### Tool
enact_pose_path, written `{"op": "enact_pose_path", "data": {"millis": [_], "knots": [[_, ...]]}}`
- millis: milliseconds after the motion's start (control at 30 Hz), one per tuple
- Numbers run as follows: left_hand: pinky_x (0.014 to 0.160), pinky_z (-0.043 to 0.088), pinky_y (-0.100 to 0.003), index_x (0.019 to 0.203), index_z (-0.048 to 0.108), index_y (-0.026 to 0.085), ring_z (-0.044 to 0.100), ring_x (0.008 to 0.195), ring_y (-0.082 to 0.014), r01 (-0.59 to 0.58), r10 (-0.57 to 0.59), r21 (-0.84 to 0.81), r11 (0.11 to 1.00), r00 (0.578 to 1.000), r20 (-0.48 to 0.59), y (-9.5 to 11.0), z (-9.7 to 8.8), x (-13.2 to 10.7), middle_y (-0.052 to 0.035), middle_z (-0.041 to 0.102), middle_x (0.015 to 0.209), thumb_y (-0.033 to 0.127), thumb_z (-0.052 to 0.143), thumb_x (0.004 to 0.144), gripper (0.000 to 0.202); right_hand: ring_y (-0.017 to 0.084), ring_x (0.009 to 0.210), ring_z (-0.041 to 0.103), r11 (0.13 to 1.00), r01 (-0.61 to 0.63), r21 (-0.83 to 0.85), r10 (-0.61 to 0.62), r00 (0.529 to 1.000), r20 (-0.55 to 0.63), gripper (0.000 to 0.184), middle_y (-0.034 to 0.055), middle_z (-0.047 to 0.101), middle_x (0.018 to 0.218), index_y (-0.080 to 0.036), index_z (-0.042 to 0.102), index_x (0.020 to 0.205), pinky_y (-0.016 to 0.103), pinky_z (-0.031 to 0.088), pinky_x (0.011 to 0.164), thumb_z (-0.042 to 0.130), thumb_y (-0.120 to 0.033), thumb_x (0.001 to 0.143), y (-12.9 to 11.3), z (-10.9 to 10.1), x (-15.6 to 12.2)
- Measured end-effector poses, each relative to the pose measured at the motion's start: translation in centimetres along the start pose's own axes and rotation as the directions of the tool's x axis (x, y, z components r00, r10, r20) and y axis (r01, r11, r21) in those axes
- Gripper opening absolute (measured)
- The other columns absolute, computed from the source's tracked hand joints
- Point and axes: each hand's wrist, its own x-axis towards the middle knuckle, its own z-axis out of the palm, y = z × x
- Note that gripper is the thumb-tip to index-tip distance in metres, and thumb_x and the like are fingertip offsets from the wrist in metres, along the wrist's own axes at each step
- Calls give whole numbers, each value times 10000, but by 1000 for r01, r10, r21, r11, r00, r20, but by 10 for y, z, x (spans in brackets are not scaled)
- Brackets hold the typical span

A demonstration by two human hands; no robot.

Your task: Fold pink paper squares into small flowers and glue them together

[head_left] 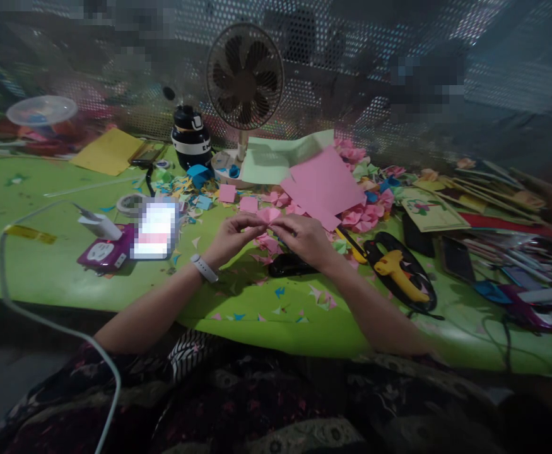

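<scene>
On our side of the fan (246, 79), our left hand (240, 230) and right hand (304, 238) meet, both pinched tight on a folded pink paper (269, 215). We judge it light, soft and easily creased, best held gently at its narrow lower end.

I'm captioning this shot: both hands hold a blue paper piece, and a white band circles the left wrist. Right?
Wrong color: the head view shows the left hand and right hand holding a pink paper piece. The white band is as you say.
</scene>
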Motion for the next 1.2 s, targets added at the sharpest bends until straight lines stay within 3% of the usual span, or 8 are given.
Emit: {"op": "enact_pose_path", "data": {"millis": [233, 367, 500, 767, 900, 1200], "knots": [[836, 604, -319, 886, 793, 202, 698, 912, -158, -190, 189, 174, 966, 982, 22, 2, 1, -1, -80, 736, 954, 353, 778, 836, 160, 201, 836, 708, 993, -66, 93, 74, 994, -85, 174, 57, 788, 965, -216, 770, 947, 332, 538, 806, 622, -304, 926, -2, -5, 0], [767, 627, -274, 893, 776, 179, 700, 923, -150, -249, 248, 180, 952, 968, 31, 4, 6, -5, -91, 707, 988, 331, 749, 864, 157, 195, 815, 709, 983, -104, 150, 129, 978, -166, 192, 57, 789, 948, -209, 776, 962, 322, 547, 779, 630, -326, 916, -2, -6, -1], [801, 640, -274, 922, 765, 166, 699, 948, -151, -303, 299, 236, 923, 953, 55, 5, 8, -8, -91, 684, 1012, 323, 726, 882, 166, 188, 792, 707, 966, -169, 197, 206, 962, -180, 201, 56, 790, 914, -199, 780, 961, 317, 552, 764, 640, -328, 899, -4, -4, -1], [887, 602, -370, 1003, 763, 185, 684, 1002, -198, -474, 453, 470, 744, 876, 166, 4, 5, -6, -111, 713, 1028, 227, 694, 891, 138, 175, 720, 688, 911, -251, 327, 313, 937, -155, 204, 54, 771, 815, -183, 772, 886, 314, 556, 702, 668, -355, 855, -7, -1, 0], [882, 593, -375, 1014, 755, 177, 684, 999, -201, -510, 490, 479, 715, 853, 178, 4, 6, -6, -117, 713, 1042, 209, 684, 895, 142, 167, 680, 669, 894, -256, 368, 330, 931, -153, 223, 53, 751, 772, -175, 762, 858, 303, 539, 653, 665, -376, 847, -6, 0, 1], [873, 599, -349, 1035, 749, 187, 683, 989, -182, -512, 502, 517, 686, 847, 173, 3, 7, -7, -103, 710, 1044, 212, 678, 902, 153, 155, 658, 650, 885, -247, 394, 336, 926, -174, 228, 52, 748, 765, -165, 764, 864, 293, 524, 641, 669, -370, 831, -6, 1, 1]]}}
